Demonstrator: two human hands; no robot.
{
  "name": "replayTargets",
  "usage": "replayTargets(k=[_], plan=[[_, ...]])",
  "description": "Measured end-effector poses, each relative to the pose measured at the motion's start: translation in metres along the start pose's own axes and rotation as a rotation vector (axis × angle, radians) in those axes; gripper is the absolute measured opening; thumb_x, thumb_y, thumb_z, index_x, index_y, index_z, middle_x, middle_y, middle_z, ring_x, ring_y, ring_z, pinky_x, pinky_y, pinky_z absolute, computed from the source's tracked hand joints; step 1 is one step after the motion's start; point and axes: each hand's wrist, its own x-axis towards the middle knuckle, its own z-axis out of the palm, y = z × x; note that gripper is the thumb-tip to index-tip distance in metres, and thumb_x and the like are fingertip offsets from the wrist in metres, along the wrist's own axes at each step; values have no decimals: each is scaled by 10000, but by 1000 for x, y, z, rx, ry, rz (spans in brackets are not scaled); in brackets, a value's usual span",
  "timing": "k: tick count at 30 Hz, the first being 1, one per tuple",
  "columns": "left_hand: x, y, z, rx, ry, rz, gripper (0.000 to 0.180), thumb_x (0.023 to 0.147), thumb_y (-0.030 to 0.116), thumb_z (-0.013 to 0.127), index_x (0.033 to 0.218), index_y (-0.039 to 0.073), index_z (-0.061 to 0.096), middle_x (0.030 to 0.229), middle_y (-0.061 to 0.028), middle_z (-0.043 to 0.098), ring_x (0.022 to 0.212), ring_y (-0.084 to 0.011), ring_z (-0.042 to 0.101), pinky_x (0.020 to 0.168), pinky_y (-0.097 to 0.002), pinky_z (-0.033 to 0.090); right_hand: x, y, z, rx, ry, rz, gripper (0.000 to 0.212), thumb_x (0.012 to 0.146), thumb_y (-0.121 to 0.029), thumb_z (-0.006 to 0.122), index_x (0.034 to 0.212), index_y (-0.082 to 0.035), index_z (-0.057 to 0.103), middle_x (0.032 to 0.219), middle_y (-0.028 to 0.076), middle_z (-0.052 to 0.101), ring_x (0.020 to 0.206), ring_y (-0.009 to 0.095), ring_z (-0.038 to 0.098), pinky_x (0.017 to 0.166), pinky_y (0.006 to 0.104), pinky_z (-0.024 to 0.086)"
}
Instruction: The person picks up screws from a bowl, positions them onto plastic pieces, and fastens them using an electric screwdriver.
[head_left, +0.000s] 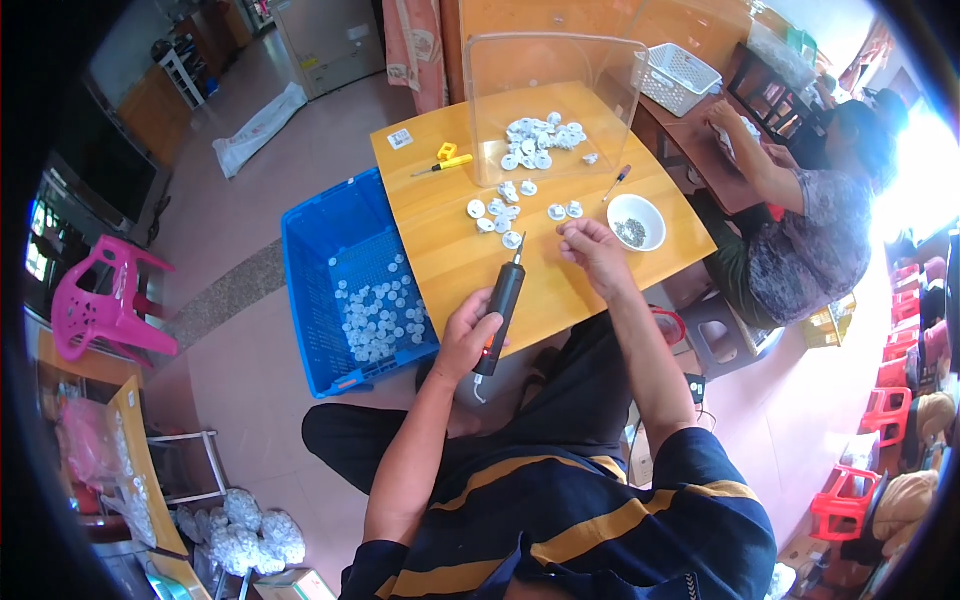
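Note:
My left hand is wrapped round a black electric screwdriver, its bit pointing up and away over the table's near edge. Close to the bit's tip lies a small round white plastic part. Fingers pinched, my right hand hovers above the wood table; whatever sits between the fingertips is too small to make out. Just right of that hand stands a white bowl with small metal screws. Two white parts lie beyond my right fingers, and several more are grouped to their left.
A clear plastic bin stands at the far side with a pile of white parts. Yellow screwdriver and dark-handled screwdriver lie on the table. Left is a blue crate of white parts; a seated person works at right.

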Motion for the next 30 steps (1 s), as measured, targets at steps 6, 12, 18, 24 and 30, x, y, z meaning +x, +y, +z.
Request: replayTargets(k=[6,12,18,24,30], plan=[[2,-5,-4,60,-90,-20,480,977,122,556,1430,-7,460,1092,-73,626,881,-119,631,729,-276,574,9,20,22,196,-72,25,60,964,-75,665,1023,-74,655,924,-3,663,810,109,664,731,245,563],[0,-5,2,45,-57,10,462,969,93,584,1403,-23,474,994,-48,592,782,-101,605,694,-269,545,3,15,37,134,-68,37,84,941,-40,649,1017,-78,650,919,17,666,796,116,648,721,255,542],[1,-3,1,82,-73,5,453,973,98,583,1397,-19,479,989,-49,595,788,-103,602,695,-276,553,6,12,37,84,-43,32,107,926,-35,664,1029,-66,663,902,21,680,780,111,658,704,247,548],[2,-2,-1,56,-73,-17,449,972,110,585,1390,-20,484,988,-47,592,796,-107,601,697,-282,562,8,11,34,97,-104,28,113,923,-40,676,1034,-59,674,904,22,696,778,104,669,703,243,558],[3,-6,-12,32,-125,-46,476,986,129,533,1431,-19,454,1113,-90,623,957,-141,632,753,-304,604,10,9,34,64,-156,52,177,952,-66,654,1129,-52,644,949,37,691,815,122,671,712,254,551]])
